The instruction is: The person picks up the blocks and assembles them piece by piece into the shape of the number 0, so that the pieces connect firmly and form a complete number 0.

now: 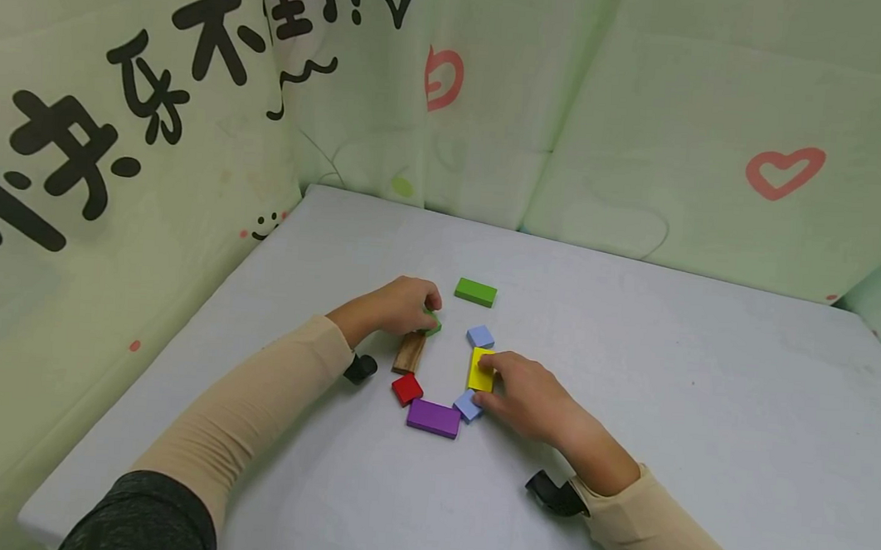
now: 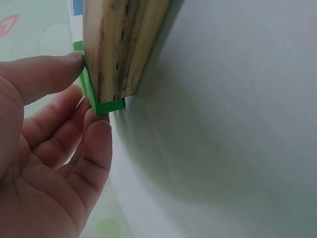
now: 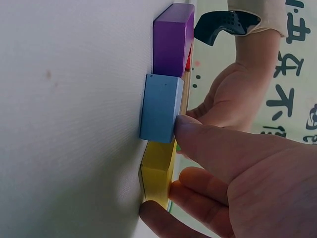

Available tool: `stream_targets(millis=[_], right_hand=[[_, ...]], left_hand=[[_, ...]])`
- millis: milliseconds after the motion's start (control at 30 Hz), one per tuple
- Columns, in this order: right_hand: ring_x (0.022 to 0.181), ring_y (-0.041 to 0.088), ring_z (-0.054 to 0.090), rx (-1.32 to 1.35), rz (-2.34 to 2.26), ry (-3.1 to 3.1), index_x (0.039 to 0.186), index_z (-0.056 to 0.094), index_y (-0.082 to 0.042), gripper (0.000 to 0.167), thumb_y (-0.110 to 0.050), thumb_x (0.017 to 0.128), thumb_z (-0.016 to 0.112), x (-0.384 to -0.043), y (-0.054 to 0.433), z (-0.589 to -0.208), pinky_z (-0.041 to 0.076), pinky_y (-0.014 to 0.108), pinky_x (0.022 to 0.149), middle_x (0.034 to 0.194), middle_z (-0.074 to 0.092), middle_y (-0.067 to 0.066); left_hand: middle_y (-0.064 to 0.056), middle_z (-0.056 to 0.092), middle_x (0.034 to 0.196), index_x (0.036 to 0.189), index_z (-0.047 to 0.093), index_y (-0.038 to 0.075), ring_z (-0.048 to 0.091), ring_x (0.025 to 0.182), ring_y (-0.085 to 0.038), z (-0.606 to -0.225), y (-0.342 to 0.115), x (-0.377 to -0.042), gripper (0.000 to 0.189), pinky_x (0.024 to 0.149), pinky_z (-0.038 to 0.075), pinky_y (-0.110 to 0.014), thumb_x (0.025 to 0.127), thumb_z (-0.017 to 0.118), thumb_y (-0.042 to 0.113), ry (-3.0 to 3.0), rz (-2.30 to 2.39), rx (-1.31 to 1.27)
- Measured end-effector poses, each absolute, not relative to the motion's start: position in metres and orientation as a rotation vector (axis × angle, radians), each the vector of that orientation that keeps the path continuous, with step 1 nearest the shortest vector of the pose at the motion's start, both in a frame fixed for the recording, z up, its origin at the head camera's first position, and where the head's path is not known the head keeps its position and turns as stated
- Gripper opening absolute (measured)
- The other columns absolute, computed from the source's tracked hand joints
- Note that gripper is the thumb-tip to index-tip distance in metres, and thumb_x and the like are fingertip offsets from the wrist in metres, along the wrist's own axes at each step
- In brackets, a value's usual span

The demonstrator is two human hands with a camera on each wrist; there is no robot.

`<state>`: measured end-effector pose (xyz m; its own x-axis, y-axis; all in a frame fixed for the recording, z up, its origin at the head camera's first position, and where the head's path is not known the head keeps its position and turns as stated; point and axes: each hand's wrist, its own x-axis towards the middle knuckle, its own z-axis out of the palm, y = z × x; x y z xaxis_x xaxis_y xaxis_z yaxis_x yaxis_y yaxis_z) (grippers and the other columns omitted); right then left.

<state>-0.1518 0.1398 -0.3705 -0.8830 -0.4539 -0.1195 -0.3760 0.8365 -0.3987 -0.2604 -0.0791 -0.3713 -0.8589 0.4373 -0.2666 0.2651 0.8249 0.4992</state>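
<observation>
In the head view, my left hand [image 1: 397, 302] pinches a small green block [image 2: 102, 107] between thumb and fingers, at the far end of a brown wooden block [image 1: 408, 355]. My right hand [image 1: 530, 393] bends over a yellow block [image 1: 479, 379], with a finger on it. That thumb touches a light blue block [image 3: 161, 109] at the yellow block's near end. A purple block [image 1: 433, 418] and a red block [image 1: 407, 389] continue the line round toward the wooden one. Another light blue block [image 1: 480, 336] lies at the yellow block's far end.
A longer green block [image 1: 475, 292] lies apart, beyond the others. All the blocks are on a white-covered table [image 1: 687, 421]. Pale green printed curtains [image 1: 644, 95] hang along its back and left edges. Each wrist carries a black camera mount [image 1: 554, 493].
</observation>
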Motion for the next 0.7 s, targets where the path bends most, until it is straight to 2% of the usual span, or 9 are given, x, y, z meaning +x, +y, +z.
stream_targets(millis=[700], right_hand=[[0.121,0.037,0.056,-0.693,-0.548,2.813,0.127,0.061,0.004,0.044,-0.020,0.093,0.073,-0.1518,0.1406,-0.3704,0.044,0.050,0.102,0.128,0.061,0.020]], left_hand=[[-0.007,0.063,0.120,0.121,0.062,0.006,0.055,0.106,-0.021,-0.3712,-0.0788,-0.2576,0.027,0.094,0.047,-0.035,0.098,0.066,0.020,2.635,0.631,0.531]])
